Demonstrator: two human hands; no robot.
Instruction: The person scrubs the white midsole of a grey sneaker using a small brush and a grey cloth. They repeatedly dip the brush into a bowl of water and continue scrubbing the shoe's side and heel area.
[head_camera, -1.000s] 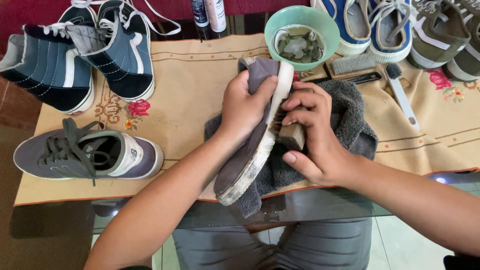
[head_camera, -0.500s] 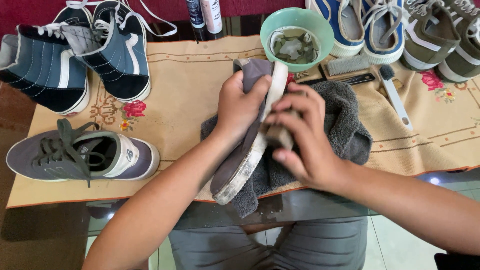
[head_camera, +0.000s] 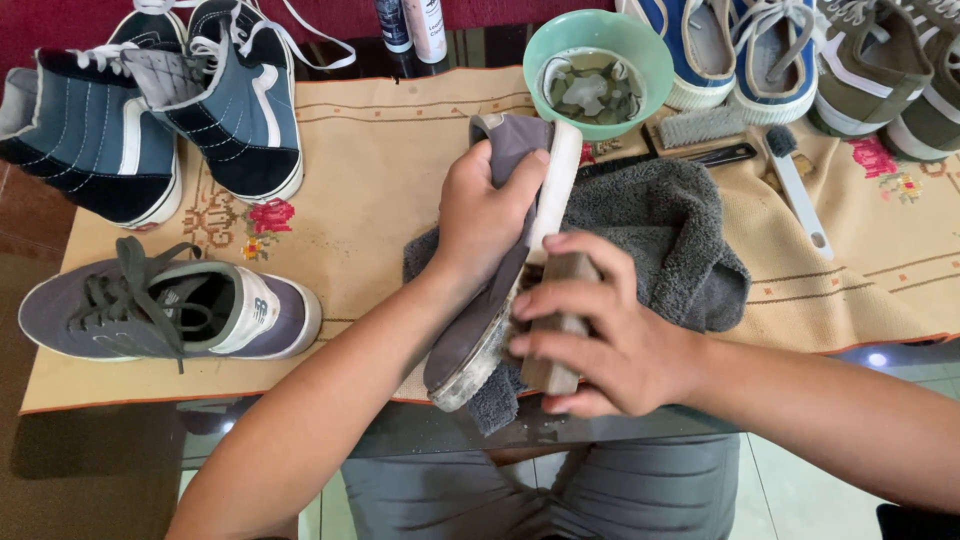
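My left hand (head_camera: 485, 215) grips a grey sneaker (head_camera: 470, 335) turned on its side, its white sole edge facing right. My right hand (head_camera: 600, 335) holds a wooden brush (head_camera: 557, 320) pressed against the lower part of that sole edge. Under both lies a dark grey towel (head_camera: 665, 225) on the tan embroidered cloth (head_camera: 360, 170).
A matching grey sneaker (head_camera: 165, 310) lies at the left. Two blue high-top shoes (head_camera: 150, 110) stand at the back left. A green bowl (head_camera: 600, 45) of water, small brushes (head_camera: 795, 185), two bottles (head_camera: 410, 22) and several more shoes (head_camera: 790, 50) line the back.
My right hand with the brush has slid down along the sole edge toward the near end of the sneaker. The left hand keeps its hold.
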